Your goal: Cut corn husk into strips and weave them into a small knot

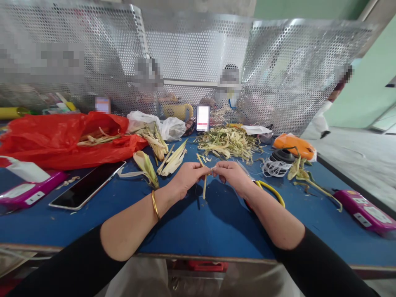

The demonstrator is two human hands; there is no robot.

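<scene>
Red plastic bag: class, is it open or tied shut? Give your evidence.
Open: the red plastic bag lies on its side, mouth gaping, with dry husks poking out.

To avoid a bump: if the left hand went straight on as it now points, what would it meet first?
Probably the right hand: the left hand points toward it, and both seem to pinch one husk strip, fingertips almost touching. Depth is unclear.

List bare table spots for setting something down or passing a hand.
Bare: blue table between the forearms, below the husk strip that left hand and right hand pinch; also between phone and left forearm, and between scissors and right pink packet. Crowded: far half, with red bag, husk pile, cord spool.
</scene>
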